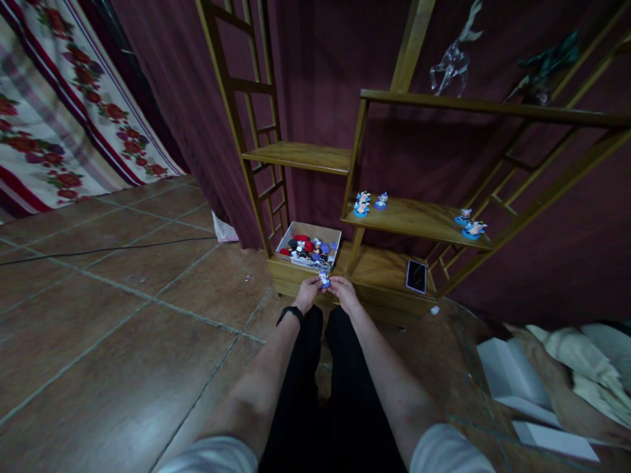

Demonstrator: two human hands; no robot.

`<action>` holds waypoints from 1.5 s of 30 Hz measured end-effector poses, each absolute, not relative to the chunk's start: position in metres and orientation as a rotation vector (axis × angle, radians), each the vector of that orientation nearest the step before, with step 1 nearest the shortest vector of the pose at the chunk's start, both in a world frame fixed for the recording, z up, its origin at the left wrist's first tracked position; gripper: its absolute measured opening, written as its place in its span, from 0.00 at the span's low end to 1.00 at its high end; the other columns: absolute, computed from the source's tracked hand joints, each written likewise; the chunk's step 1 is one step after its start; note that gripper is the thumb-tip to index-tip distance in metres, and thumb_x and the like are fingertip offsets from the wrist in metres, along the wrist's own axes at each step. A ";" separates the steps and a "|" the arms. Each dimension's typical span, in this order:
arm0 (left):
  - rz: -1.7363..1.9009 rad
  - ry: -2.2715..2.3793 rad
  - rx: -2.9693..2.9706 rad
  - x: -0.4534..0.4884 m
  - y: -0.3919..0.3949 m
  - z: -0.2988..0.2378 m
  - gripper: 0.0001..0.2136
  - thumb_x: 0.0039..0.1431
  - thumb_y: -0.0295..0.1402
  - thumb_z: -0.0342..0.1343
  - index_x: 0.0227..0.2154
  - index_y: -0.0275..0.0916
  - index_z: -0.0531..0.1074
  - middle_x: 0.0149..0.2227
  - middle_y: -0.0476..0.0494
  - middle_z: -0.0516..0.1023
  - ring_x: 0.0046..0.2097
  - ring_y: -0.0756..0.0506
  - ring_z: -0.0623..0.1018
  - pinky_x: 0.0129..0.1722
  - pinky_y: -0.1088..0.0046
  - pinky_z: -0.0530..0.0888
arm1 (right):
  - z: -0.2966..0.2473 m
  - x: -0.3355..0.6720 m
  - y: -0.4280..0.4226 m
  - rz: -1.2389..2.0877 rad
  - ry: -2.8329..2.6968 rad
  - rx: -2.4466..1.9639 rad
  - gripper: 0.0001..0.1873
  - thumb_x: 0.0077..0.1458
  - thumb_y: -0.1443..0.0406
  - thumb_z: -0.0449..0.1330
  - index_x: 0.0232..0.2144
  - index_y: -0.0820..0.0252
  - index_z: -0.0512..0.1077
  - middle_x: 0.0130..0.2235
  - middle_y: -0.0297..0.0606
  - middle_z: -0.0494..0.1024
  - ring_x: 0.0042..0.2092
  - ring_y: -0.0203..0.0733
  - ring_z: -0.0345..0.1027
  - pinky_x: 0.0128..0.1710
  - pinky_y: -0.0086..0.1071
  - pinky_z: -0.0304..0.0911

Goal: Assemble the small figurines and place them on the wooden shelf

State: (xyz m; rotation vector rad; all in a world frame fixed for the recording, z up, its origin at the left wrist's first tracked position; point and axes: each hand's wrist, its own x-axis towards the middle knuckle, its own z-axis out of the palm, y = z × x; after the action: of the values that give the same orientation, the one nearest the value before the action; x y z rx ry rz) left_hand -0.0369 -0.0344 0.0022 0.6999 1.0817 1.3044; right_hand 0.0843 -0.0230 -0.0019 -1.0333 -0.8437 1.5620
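A small purple-and-white figurine [324,279] is held upright between both hands, in front of the low wooden shelf unit. My left hand [308,292] pinches it from the left, and my right hand [344,290] grips its right side. Just beyond them, a white cardboard box [315,231] on the bottom shelf holds a jumble of red, white, black and purple figurines [308,249]. On the middle shelf [409,219], several figurines on blue or purple bases stand: a group [362,203] at the left end, others [472,226] at the right end.
A phone or tablet [416,276] lies on the bottom shelf at the right. Glass animal ornaments [453,62] stand on the top shelf. White cartons [515,378] lie on the floor at the right. A black cable [108,248] crosses the tiles at the left.
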 end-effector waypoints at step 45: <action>1.354 1.116 0.727 -0.035 -0.038 0.008 0.17 0.32 0.25 0.66 0.31 0.33 0.72 0.25 0.47 0.75 0.27 0.51 0.73 0.36 0.71 0.70 | -0.012 0.081 -0.017 1.595 -0.801 -1.027 0.13 0.40 0.64 0.63 0.32 0.60 0.72 0.34 0.36 0.78 0.37 0.37 0.71 0.41 0.33 0.64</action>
State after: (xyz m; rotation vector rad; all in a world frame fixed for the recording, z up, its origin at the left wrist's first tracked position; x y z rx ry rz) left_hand -0.0348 -0.0377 0.0081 0.7268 1.1155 1.3537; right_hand 0.0813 -0.0173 -0.0123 -1.0270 -0.8007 1.5948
